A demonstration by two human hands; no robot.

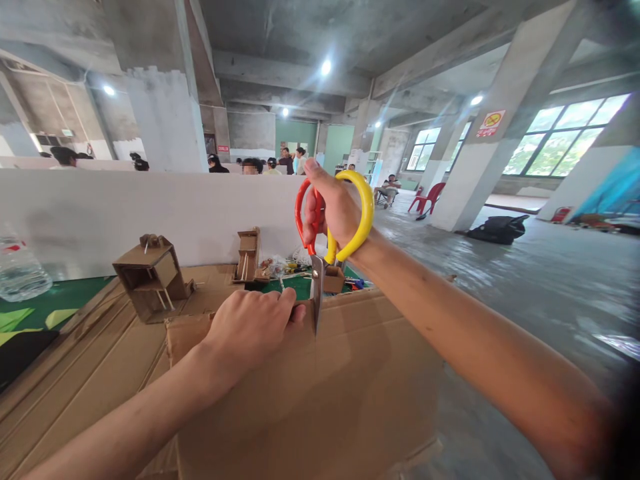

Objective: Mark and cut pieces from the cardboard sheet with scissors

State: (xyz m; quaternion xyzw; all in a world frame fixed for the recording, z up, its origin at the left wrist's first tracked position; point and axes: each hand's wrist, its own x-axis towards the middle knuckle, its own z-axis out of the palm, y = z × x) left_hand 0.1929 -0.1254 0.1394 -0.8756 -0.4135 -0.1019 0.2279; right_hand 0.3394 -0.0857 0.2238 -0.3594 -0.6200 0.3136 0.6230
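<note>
A large sheet of brown cardboard [320, 407] is held up in front of me, tilted. My left hand [253, 320] grips its top edge, with the thumb toward me and the other fingers mostly hidden behind. Just right of that thumb, a pair of scissors [317, 287] with one red and one yellow handle points down, its blades on the cardboard at the top edge. My right hand [340, 207] is closed on the scissors, with fingers through the red loop. Whether the blades are slightly apart cannot be made out.
A small cardboard structure [153, 277] stands on the table at left, and another cardboard piece [247, 257] sits farther back near small tools. A water bottle [20, 270] is at far left. Behind runs a white partition [100, 213], with people beyond it.
</note>
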